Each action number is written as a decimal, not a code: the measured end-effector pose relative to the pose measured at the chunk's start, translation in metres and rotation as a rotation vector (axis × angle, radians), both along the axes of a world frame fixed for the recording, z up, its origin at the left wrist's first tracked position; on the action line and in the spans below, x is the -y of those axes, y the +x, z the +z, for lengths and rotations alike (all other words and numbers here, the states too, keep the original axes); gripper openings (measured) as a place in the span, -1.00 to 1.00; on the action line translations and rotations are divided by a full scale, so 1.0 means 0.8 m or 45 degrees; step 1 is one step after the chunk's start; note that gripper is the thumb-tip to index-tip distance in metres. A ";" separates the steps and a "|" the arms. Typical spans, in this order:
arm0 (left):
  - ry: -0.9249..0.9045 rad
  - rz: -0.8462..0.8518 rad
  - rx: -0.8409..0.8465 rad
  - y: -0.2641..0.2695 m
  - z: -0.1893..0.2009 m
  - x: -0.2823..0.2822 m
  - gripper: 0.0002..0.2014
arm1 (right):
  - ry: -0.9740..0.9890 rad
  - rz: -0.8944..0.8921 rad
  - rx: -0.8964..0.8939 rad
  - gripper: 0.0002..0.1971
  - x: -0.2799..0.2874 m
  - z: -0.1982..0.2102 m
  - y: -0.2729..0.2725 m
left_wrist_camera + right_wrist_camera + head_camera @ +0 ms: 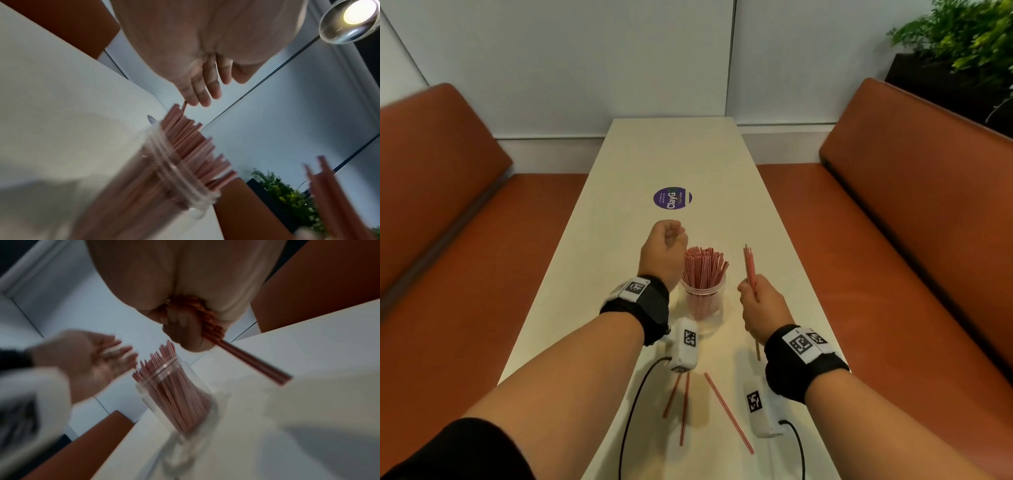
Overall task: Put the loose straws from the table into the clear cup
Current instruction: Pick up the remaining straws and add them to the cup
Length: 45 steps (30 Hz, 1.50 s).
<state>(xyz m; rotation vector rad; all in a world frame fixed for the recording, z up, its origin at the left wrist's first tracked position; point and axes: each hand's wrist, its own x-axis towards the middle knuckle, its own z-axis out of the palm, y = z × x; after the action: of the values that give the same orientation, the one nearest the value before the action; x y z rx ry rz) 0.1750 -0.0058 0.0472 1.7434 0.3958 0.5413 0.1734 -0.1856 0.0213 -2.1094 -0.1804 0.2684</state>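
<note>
Nearest to me, three loose straws (pixel 727 412) lie on the surface (pixel 671 154) between my forearms, fanned apart, their far ends pointing toward the cup. A fourth loose one (pixel 757 350) shows just behind my right wrist, partly hidden by it.

My right hand (pixel 763 310) is raised to the right of the clear cup (pixel 702 301), its fingers curled round a small bundle of straws (pixel 750 269). The bundle stands nearly upright, its top above the fist and clear of the cup. From the right wrist view the bundle (pixel 252 358) runs through the closed fist and out past the fingers.

My left hand (pixel 666 248) hovers above and just left of the cup, beside the straw tops. It holds nothing; in the left wrist view its fingers (pixel 203 87) are loosely extended over the straws, relaxed rather than clenched.

That cup stands upright on the surface, between my two hands, packed with red-striped straws (pixel 703 265) that fan out above its rim. The left wrist view shows the cup's ridged rim (pixel 185 175), though blurred.

Beyond the hands a round purple sticker (pixel 673 198) lies flat on the surface. Orange benches (pixel 914 212) run along both sides.
</note>
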 end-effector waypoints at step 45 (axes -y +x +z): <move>0.589 -0.047 -0.138 -0.031 -0.026 -0.048 -0.74 | 0.543 0.130 0.135 -0.84 -0.100 0.012 0.066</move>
<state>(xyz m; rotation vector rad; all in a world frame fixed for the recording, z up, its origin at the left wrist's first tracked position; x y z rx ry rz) 0.1501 0.0324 0.0263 2.2275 0.3299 0.5417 0.2259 -0.1057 0.0312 -1.6937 -0.3750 0.1610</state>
